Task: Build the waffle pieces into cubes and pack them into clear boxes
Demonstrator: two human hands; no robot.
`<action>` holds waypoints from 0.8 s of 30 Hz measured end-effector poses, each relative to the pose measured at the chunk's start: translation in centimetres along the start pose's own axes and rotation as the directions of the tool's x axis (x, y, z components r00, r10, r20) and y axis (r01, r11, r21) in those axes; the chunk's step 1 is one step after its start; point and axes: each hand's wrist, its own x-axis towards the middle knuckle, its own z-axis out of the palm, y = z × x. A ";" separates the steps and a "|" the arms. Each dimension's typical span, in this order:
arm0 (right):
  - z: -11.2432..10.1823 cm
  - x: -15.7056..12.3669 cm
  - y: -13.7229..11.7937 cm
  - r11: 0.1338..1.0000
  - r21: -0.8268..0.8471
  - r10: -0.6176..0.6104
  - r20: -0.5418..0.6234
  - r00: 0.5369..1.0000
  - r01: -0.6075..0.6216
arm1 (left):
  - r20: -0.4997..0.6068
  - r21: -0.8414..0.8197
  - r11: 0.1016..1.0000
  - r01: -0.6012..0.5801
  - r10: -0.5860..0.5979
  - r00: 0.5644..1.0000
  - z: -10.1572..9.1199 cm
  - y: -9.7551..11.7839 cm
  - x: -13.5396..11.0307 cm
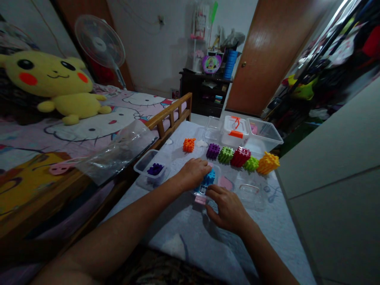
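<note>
A small clear plastic box with pink latches stands on the cloth-covered table between my hands. Blue interlocking toy blocks fill part of it. My left hand is curled over the box's far left side, fingertips by the upper end of the blocks. At the near right, my right hand touches the blocks' lower end with bent fingers, thumb apart near the pink latch. What lies beneath my fingers is partly hidden. To the right lies a clear lid with a handle.
Stacked blocks in purple, green, red and yellow line the table's right side. An orange cluster stands farther back. A tub at left holds dark purple blocks. Clear boxes stand behind.
</note>
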 end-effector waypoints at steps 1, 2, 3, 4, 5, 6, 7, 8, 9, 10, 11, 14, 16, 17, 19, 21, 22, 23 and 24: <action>0.0 0.0 0.0 1.000 0.004 -0.002 0.000 1.000 0.002 | -0.009 0.011 1.000 -0.001 0.001 1.000 0.1 0.0 0.1; 0.0 0.0 0.0 1.000 0.007 -0.005 0.001 1.000 0.005 | -0.013 0.021 1.000 0.000 0.001 1.000 0.3 0.1 0.2; 0.0 0.1 0.0 1.000 0.008 -0.005 0.003 1.000 0.005 | -0.015 0.030 1.000 0.001 0.000 1.000 0.4 0.2 0.2; 0.0 0.1 0.0 1.000 0.008 -0.005 0.005 1.000 0.005 | -0.018 0.038 0.999 0.002 -0.002 1.000 0.6 0.2 0.3; 0.0 0.1 0.0 1.000 0.008 -0.005 0.007 1.000 0.005 | -0.023 0.047 0.999 0.005 -0.004 1.000 0.7 0.3 0.4; 0.1 0.2 0.1 1.000 0.009 -0.005 0.009 1.000 0.005 | -0.031 0.055 0.998 0.008 -0.007 1.000 0.8 0.4 0.4; 0.1 0.2 0.1 1.000 0.010 -0.006 0.010 1.000 0.006 | -0.038 0.061 0.998 0.013 -0.011 0.999 0.9 0.4 0.4; 0.1 0.2 0.1 1.000 0.011 -0.009 0.009 1.000 0.009 | -0.044 0.067 0.998 0.018 -0.015 0.999 0.9 0.5 0.4; 0.2 0.3 0.2 1.000 0.012 -0.012 0.005 1.000 0.011 | -0.047 0.070 0.997 0.024 -0.021 0.999 1.0 0.5 0.4; 0.2 0.3 0.2 1.000 0.014 -0.014 0.003 1.000 0.014 | -0.047 0.070 0.997 0.030 -0.026 0.999 1.0 0.5 0.4; 0.2 0.3 0.2 1.000 0.016 -0.015 0.002 1.000 0.015 | -0.044 0.069 0.997 0.035 -0.032 0.999 1.0 0.5 0.4; 0.1 0.3 0.2 1.000 0.026 -0.009 0.016 1.000 0.009 | -0.026 0.051 0.998 0.046 -0.045 0.999 0.6 0.5 0.3; 0.0 0.3 0.2 0.999 0.039 -0.007 0.026 1.000 0.006 | -0.013 0.035 0.998 0.044 -0.043 0.999 0.1 0.4 0.2; -0.1 0.2 0.2 0.999 0.049 -0.009 0.025 1.000 0.008 | -0.013 0.027 0.999 0.041 -0.041 0.999 -0.1 0.3 0.1; -0.2 0.2 0.3 0.997 0.070 -0.017 0.018 1.000 0.016 | -0.018 0.009 0.999 0.032 -0.032 0.999 -0.4 0.2 -0.2; -0.2 0.1 0.3 0.996 0.086 -0.020 0.008 1.000 0.019 | -0.019 -0.013 1.000 0.017 -0.017 1.000 -0.5 0.1 -0.3; -0.2 0.1 0.3 0.996 0.091 -0.018 0.005 1.000 0.018 | -0.015 -0.024 1.000 0.005 -0.006 1.000 -0.5 0.1 -0.3; -0.1 0.1 0.4 0.995 0.095 -0.017 0.003 1.000 0.017 | -0.009 -0.031 0.999 -0.005 0.004 1.000 -0.4 0.2 -0.3; -0.1 0.1 0.4 0.995 0.098 -0.018 0.003 1.000 0.018 | -0.003 -0.034 0.999 -0.012 0.012 1.000 -0.3 0.3 -0.2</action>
